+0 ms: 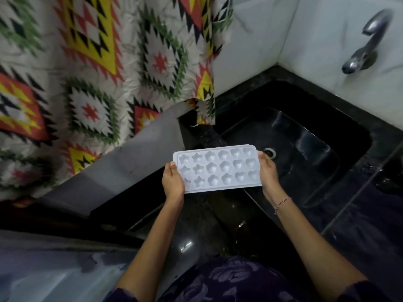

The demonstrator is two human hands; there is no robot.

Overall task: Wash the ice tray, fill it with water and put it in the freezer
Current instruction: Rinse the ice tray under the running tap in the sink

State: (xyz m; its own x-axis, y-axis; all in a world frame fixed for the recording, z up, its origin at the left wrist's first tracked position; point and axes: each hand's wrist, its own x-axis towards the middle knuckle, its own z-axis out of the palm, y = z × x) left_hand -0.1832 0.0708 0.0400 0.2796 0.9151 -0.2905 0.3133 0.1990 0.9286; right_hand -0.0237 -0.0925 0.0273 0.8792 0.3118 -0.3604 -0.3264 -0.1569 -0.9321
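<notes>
White plastic ice tray with star and heart moulds at frame centre, level, left hand gripping its left end, right hand gripping its right end, black sink basin right of centre beneath.

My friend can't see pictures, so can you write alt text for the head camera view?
A left hand and right hand hold a white ice tray by its short ends, hollows up, near a black sink. A metal tap juts from the white wall; a bright patterned curtain hangs on the left.
</notes>
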